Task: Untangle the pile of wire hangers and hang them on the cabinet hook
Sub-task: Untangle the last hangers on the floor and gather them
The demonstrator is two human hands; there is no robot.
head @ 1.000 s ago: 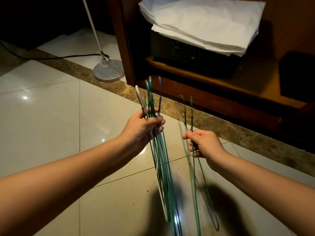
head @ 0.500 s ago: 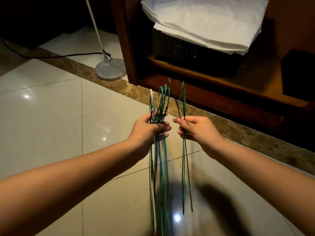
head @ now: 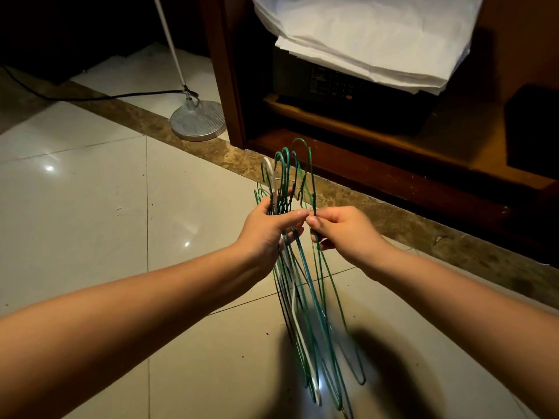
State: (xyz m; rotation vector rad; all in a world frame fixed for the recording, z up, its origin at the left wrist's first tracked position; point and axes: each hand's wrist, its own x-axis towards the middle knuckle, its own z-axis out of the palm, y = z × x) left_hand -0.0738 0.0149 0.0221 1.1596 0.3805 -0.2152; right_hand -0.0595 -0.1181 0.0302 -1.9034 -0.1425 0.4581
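Over the tiled floor (head: 90, 207), the left hand (head: 266, 226) grips a bundle of wire hangers (head: 305, 269) by the necks, hooks up. The right hand (head: 343, 231) pinches one green hanger (head: 312, 182) just beside it. Sorting appears under way. Next comes freeing that hanger and finding the cabinet hook, which is not in view. In the cabinet (head: 230, 86) beyond, folded sheets (head: 363, 34) cover a safe (head: 348, 83); a lamp base (head: 198, 120) stands far left.
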